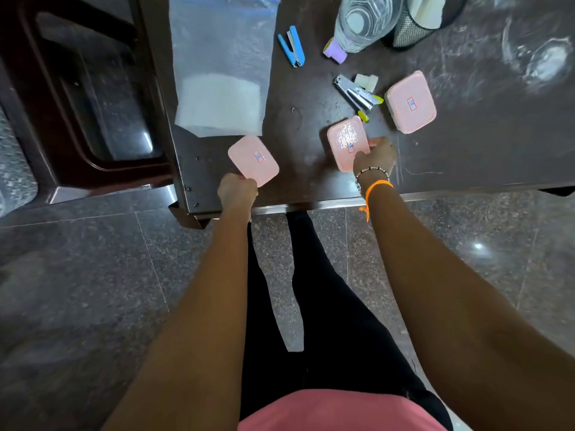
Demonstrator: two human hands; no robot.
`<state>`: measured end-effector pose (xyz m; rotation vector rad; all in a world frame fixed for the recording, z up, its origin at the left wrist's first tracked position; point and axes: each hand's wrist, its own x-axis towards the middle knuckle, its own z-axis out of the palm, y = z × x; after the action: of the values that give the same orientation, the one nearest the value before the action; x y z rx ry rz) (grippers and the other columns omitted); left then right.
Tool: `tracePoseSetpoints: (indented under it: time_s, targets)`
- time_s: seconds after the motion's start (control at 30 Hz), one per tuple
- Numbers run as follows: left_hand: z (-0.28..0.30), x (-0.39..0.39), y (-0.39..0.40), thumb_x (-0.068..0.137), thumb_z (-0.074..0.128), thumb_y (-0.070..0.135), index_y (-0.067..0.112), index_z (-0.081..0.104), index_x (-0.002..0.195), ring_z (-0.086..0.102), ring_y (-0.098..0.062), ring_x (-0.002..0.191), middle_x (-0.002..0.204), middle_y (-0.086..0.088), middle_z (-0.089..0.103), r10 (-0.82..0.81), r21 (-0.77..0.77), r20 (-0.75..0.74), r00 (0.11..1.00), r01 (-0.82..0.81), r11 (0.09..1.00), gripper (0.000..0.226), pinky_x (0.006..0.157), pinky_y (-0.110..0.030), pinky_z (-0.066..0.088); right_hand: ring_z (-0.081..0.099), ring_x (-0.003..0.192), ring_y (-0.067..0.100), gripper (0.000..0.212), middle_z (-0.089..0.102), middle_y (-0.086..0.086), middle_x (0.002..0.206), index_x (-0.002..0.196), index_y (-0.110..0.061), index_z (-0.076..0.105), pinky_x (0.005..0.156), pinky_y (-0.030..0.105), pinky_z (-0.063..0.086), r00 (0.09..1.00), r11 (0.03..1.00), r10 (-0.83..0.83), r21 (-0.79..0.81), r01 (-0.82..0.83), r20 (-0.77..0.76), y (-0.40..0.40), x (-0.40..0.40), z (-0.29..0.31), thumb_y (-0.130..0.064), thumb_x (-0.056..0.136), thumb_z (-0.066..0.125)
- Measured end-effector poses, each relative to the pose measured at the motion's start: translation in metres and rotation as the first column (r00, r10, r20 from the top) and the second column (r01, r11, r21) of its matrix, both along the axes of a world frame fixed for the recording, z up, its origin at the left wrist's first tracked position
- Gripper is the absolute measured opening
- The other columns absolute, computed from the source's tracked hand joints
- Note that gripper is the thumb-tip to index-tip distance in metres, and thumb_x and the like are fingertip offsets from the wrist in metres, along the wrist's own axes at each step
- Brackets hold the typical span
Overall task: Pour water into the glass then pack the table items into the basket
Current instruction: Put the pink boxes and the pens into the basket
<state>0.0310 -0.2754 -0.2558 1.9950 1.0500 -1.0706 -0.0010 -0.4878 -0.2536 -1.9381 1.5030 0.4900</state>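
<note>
Two pink boxes are gripped at once: my left hand point(237, 189) pinches one point(253, 160), my right hand point(375, 155) clamps another point(348, 143), ready for the basket.

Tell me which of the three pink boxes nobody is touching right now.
The far-right pink box, beside the silver stapler. The left hand grips the left box and the right hand holds the middle box.

Your left hand point(237, 189) grips a pink box point(253, 160) at the counter point(466, 157) edge; your right hand point(375, 157) holds a second pink box point(347, 141). A third pink box point(410, 102), two staplers and a water bottle point(364, 23) lie beyond.
</note>
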Motion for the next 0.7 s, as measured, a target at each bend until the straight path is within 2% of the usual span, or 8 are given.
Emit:
tracePoseSetpoints:
  time_s: [0.1, 0.17, 0.23, 0.3, 0.37, 0.43, 0.57, 0.7]
  targets:
    - [0.007, -0.01, -0.003, 0.082, 0.052, 0.004, 0.003, 0.06, 0.073, 0.069, -0.032, 0.091, 0.076, -0.014, 0.074, -0.005, -0.054, -0.007, 1.0, 0.005, 0.999, 0.012, 0.088, -0.042, 0.056, 0.057, 0.114, 0.034, 0.029, 0.061, 0.018, 0.122, 0.112, 0.001, 0.059, 0.097, 0.034, 0.043, 0.998, 0.997, -0.061, 0.056, 0.06, 0.009, 0.003, -0.007, 0.002, 0.001, 0.084, 0.048]
    - [0.01, -0.018, -0.001, 0.079, 0.055, 0.006, 0.012, 0.057, 0.063, 0.069, -0.032, 0.091, 0.083, -0.018, 0.073, -0.045, -0.067, 0.008, 0.999, 0.045, 0.997, 0.017, 0.087, -0.042, 0.056, 0.058, 0.111, 0.038, 0.028, 0.063, 0.021, 0.118, 0.109, 0.001, 0.06, 0.098, 0.042, 0.048, 0.993, 0.988, -0.119, 0.099, 0.117, 0.015, 0.009, -0.011, 0.005, 0.003, 0.085, 0.046]
    - [0.015, -0.024, 0.003, 0.076, 0.059, 0.008, 0.016, 0.057, 0.063, 0.069, -0.03, 0.09, 0.09, -0.019, 0.072, -0.064, -0.08, 0.018, 0.998, 0.065, 0.995, 0.015, 0.086, -0.042, 0.057, 0.059, 0.109, 0.04, 0.025, 0.063, 0.022, 0.116, 0.104, -0.004, 0.059, 0.091, 0.051, 0.052, 0.986, 0.975, -0.166, 0.152, 0.163, 0.006, 0.018, -0.016, 0.008, 0.005, 0.085, 0.046]
    - [0.023, -0.027, 0.008, 0.075, 0.062, 0.009, 0.018, 0.056, 0.062, 0.07, -0.029, 0.086, 0.089, -0.018, 0.072, -0.07, -0.1, 0.027, 0.997, 0.072, 0.992, 0.017, 0.083, -0.043, 0.057, 0.059, 0.108, 0.04, 0.022, 0.061, 0.02, 0.108, 0.098, -0.007, 0.058, 0.087, 0.053, 0.054, 0.983, 0.964, -0.182, 0.202, 0.175, 0.014, 0.028, -0.02, 0.013, 0.006, 0.085, 0.045]
    - [0.032, -0.029, 0.013, 0.075, 0.063, 0.009, 0.019, 0.056, 0.064, 0.07, -0.029, 0.084, 0.09, -0.017, 0.072, -0.058, -0.122, 0.06, 0.997, 0.065, 0.99, 0.017, 0.082, -0.044, 0.058, 0.059, 0.1, 0.036, 0.023, 0.053, 0.013, 0.099, 0.087, -0.012, 0.055, 0.074, 0.045, 0.057, 0.977, 0.95, -0.205, 0.253, 0.184, 0.059, 0.037, -0.022, 0.018, 0.007, 0.086, 0.042]
    - [0.044, -0.028, 0.022, 0.075, 0.064, 0.01, 0.02, 0.057, 0.067, 0.07, -0.027, 0.084, 0.091, -0.014, 0.071, -0.033, -0.131, 0.103, 0.994, 0.047, 0.99, 0.015, 0.081, -0.042, 0.058, 0.054, 0.09, 0.028, 0.021, 0.05, 0.012, 0.097, 0.086, -0.013, 0.05, 0.059, 0.03, 0.051, 0.975, 0.946, -0.193, 0.286, 0.153, 0.115, 0.05, -0.021, 0.025, 0.006, 0.088, 0.04]
    - [0.07, -0.023, 0.057, 0.079, 0.066, 0.011, 0.019, 0.059, 0.078, 0.067, -0.015, 0.078, 0.087, -0.004, 0.068, 0.091, -0.139, 0.183, 0.979, -0.065, 0.988, 0.01, 0.07, -0.028, 0.058, 0.048, 0.069, 0.022, 0.028, 0.051, 0.011, 0.088, 0.073, -0.017, 0.052, 0.05, 0.022, 0.04, 0.963, 0.937, -0.163, 0.338, 0.083, 0.215, 0.088, -0.003, 0.042, 0.003, 0.089, 0.04]
    - [0.1, -0.007, 0.101, 0.08, 0.06, 0.006, 0.019, 0.059, 0.079, 0.064, -0.016, 0.067, 0.077, -0.005, 0.066, 0.253, -0.193, 0.304, 0.919, -0.2, 0.96, 0.013, 0.063, -0.024, 0.054, 0.038, 0.052, 0.011, 0.018, 0.049, 0.002, 0.065, 0.087, -0.01, 0.055, 0.045, 0.018, 0.035, 0.925, 0.893, -0.179, 0.45, 0.01, 0.335, 0.144, 0.028, 0.064, 0.002, 0.091, 0.042]
